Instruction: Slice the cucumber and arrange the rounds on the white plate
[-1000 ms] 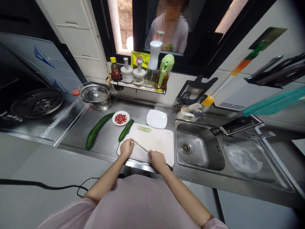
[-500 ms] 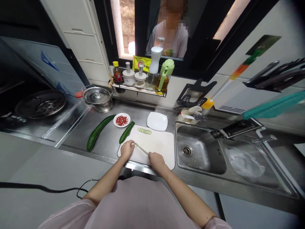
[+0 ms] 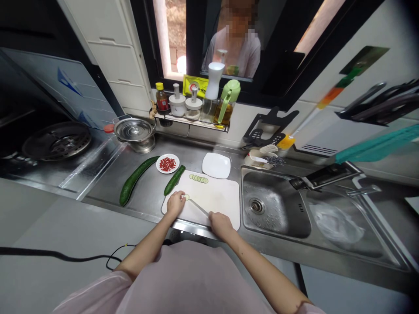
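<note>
On a white cutting board (image 3: pixel 219 198) my left hand (image 3: pixel 175 203) is curled over a short cucumber piece (image 3: pixel 186 197), its cut end showing at my fingertips. My right hand (image 3: pixel 221 223) is closed on a knife (image 3: pixel 198 206), whose blade points toward that cut end. A row of several cucumber slices (image 3: pixel 198 178) lies at the board's far edge. A half cucumber (image 3: pixel 174 179) rests at the board's left corner.
A whole cucumber (image 3: pixel 135 179) lies on the steel counter to the left, near a small dish of red chopped chili (image 3: pixel 167 163) and an empty white plate (image 3: pixel 215 165). A sink (image 3: pixel 273 209) is right of the board. A condiment rack (image 3: pixel 193 117) and pot (image 3: pixel 134 131) stand behind.
My right hand has drawn back slightly toward me with the knife. My left hand stays on the cucumber piece.
</note>
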`<state>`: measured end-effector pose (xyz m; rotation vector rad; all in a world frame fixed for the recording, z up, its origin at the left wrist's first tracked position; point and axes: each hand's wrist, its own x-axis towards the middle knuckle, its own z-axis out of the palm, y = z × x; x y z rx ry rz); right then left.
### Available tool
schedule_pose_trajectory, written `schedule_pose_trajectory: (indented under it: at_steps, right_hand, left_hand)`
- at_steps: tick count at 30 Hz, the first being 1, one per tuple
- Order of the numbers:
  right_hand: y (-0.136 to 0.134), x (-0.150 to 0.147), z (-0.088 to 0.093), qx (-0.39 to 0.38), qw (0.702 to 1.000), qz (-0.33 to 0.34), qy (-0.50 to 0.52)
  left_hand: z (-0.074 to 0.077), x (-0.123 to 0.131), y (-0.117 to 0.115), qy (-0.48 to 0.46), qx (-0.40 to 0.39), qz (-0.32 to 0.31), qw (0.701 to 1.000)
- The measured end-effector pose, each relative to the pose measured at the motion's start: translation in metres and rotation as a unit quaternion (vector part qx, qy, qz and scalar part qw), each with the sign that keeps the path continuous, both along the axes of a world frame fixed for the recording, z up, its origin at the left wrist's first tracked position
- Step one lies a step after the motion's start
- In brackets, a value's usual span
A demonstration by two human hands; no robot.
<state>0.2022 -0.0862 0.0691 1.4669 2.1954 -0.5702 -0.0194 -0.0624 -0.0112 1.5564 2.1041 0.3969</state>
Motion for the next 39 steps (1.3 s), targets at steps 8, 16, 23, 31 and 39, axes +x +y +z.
schedule_pose_trajectory:
  at_steps: [8, 16, 23, 31, 39]
  right_hand:
    - [0.002, 0.011, 0.005, -0.004, 1.0, -0.019, 0.025]
    - [0.002, 0.017, 0.013, 0.006, 0.996, -0.077, 0.035]
    - [0.003, 0.027, 0.013, 0.025, 0.993, -0.108, 0.032]
    - [0.003, 0.031, 0.006, 0.032, 0.993, -0.104, 0.036]
    - [0.007, 0.03, 0.005, 0.033, 0.994, -0.101, 0.036]
  left_hand:
    - [0.001, 0.004, 0.006, 0.004, -0.005, 0.016, 1.0]
    - [0.001, 0.006, 0.009, 0.002, -0.008, 0.027, 1.0]
    - [0.003, 0.009, 0.014, 0.014, -0.028, 0.028, 0.999]
    - [0.012, 0.018, 0.014, -0.023, -0.036, 0.028, 0.999]
    - [0.018, -0.01, 0.001, -0.049, -0.036, 0.045, 0.997]
